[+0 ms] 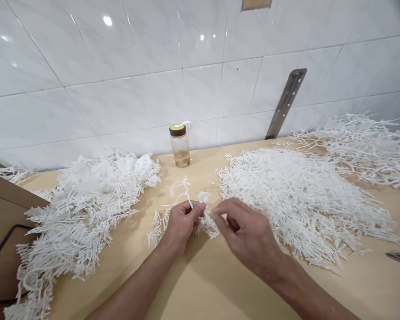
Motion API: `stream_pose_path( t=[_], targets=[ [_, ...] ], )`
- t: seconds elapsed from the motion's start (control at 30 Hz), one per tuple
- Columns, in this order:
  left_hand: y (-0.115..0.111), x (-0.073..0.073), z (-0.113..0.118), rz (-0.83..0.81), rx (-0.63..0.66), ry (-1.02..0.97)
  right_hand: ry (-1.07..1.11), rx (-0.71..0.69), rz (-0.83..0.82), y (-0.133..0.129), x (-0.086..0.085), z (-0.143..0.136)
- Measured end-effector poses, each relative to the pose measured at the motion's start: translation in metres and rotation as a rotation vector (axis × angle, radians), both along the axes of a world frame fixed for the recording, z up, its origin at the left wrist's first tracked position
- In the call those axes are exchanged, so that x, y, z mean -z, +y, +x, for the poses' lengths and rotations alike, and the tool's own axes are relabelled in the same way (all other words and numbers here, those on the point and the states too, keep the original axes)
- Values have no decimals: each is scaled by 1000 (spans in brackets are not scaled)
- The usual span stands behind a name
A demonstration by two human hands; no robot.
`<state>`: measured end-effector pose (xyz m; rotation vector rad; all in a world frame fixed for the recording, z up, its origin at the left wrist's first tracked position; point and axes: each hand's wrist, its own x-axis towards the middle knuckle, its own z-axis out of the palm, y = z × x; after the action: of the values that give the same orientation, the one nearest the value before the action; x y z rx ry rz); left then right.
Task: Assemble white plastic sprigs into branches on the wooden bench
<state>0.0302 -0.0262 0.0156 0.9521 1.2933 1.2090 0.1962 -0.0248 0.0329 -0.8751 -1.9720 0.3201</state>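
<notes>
Left hand: the left hand [182, 222] has its grip clamped on a white strand [187, 198], thumb against fingers; the pinch seems meant to steady it while its length sticks out past the fingertips.
Right hand: the right hand [248, 224] hovers just beside, thumb and forefinger curled close; whether its grip is clamped on anything I cannot tell.
White strand: one in the left grip, above the middle of the tabletop [216, 280], probably there so both hands can reach it.
Small clumps: two, a left clump [158, 227] beside the left hand and a middle clump [210, 226] between the hands, both near the fingers.
Big heaps: three, too tangled to count by strand: a left heap [96, 200], a right heap [306, 195] and a looser far heap [370, 146] behind it; the sides look chosen to leave working room between.
Bottle: one bottle [182, 149], upright, lid on, some liquid inside, near the wall [126, 106], perhaps out of the way.
Metal bar: one metal bar [286, 104], tilted against the wall.
Dark tool: one dark tool [399, 259], lying at the right edge.
</notes>
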Motion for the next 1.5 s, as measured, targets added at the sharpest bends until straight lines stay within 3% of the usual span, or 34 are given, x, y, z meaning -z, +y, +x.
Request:
stream_pose_path(
  t=[0.13, 0.23, 0.3, 0.47, 0.53, 0.63, 0.83, 0.93, 1.03, 1.13, 1.27, 1.4, 1.5],
  targets=[
    [1, 2, -4, 0, 77, -40, 35, 471, 114, 33, -15, 42],
    [2, 2, -6, -1, 105, -65, -14, 626, 80, 44, -18, 61],
    [1, 1, -6, 1, 132, -60, 25, 540, -77, 41, -17, 59],
    [-2, -3, -2, 19, 221, 11, 85, 34, -516, 27, -12, 32],
    [-3, -3, -1, 41, 232, 49, 43, -55, -604, 26, -10, 25],
    [-2, -1, 0, 67, 233, 98, 1, -70, -661, 27, -10, 20],
    [2, 6, -3, 117, 237, 159, 31, -1, -624, 28, -9, 15],
    [4, 7, -4, 166, 179, 231, 18, 37, -546, 26, -7, 13],
    [5, 7, -4, 132, 154, 195, 12, 43, -349, 25, -2, 12],
    [3, 3, -4, 47, 178, 25, 32, -26, -108, 25, 3, 11],
    [0, -3, -4, 2, 157, -89, 64, -107, 35, 23, 8, 9],
    [1, -7, -5, -4, 124, -111, 79, -160, -25, 19, 9, 9],
    [3, -3, -7, 9, 129, -74, 155, -113, -267, 18, 4, 13]
  ],
)
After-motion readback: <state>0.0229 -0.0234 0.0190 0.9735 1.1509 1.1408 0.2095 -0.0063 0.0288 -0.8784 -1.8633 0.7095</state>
